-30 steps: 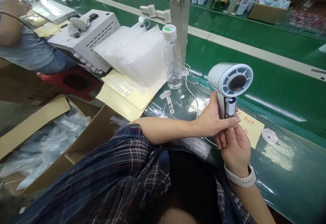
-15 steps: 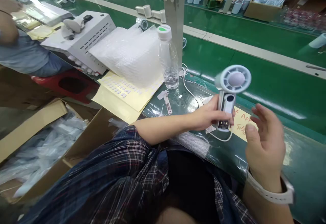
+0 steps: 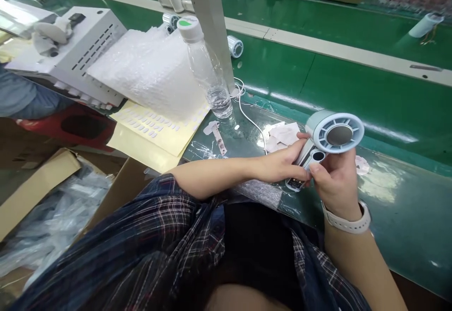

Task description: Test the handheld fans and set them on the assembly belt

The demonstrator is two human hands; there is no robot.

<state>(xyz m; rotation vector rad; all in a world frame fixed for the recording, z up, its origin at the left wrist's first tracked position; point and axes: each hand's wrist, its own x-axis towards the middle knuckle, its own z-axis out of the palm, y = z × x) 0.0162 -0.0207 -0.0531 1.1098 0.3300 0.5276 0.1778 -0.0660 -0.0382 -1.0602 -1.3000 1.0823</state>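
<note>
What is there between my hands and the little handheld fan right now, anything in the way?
Nothing visible. Your left hand grips the handheld fan by its handle, and your right hand wraps it from the other side, thumb at the round button below the fan's head.

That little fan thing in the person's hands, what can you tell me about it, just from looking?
The handheld fan looks like pale grey-white plastic. Its short round head has a ring of slots around a smooth grey centre disc, facing the camera. Below runs a slim handle with a small dark round window near the top. It is tilted, head up to the right, held just above the green table. The left hand grips the handle from the left; the right hand holds it from below, thumb by the window. A white cable lies behind it.
</note>
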